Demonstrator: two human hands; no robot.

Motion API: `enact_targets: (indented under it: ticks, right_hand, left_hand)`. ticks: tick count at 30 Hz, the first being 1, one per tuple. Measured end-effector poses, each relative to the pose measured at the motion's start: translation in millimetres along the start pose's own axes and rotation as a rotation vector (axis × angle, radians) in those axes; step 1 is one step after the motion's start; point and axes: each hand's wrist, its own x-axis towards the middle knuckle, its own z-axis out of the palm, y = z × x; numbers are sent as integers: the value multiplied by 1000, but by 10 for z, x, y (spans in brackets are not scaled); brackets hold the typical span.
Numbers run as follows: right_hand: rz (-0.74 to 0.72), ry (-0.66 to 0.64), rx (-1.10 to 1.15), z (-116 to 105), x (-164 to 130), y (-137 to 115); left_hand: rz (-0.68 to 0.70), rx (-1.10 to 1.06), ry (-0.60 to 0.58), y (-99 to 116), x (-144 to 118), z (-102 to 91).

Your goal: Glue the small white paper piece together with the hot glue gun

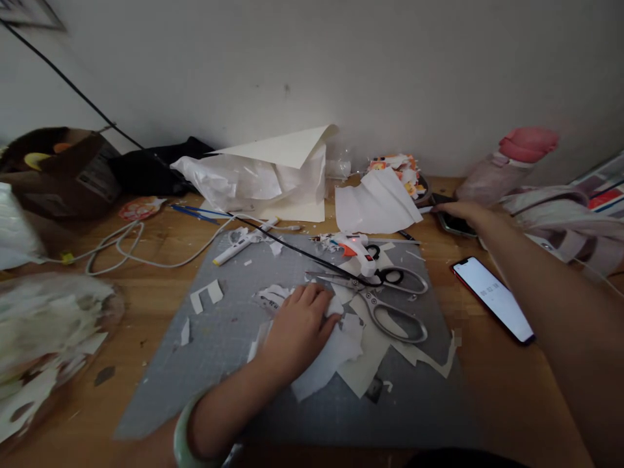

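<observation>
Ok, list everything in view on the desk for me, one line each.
cutting mat: 1, grey, desk centre
paper scraps: many, white, on mat
scissors: 1, silver, mat right
glue gun: 1, white, mat top
marker: 1, white, mat top-left
lit phone: 1, red-edged, right of mat
dark phone: 1, black, far right
bottle: 1, pink, by wall
cable: 1, white, left
left hand: pressing scraps
right hand: on dark phone
</observation>
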Motion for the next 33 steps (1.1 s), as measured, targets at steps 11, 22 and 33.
enact_targets:
  ticks: [11,22,33]
  right_hand:
    - [16,-28,-272,-60,-352,-137]
    - [-594,-382,464,171,-2951,-418]
    - [-231,-652,1002,588,-3099,-389]
  left_hand:
    - [-208,-560,104,-91,4,51]
    - [-223,-1444,82,255,-105,29]
    - [-189,-1244,-73,252,-105,201]
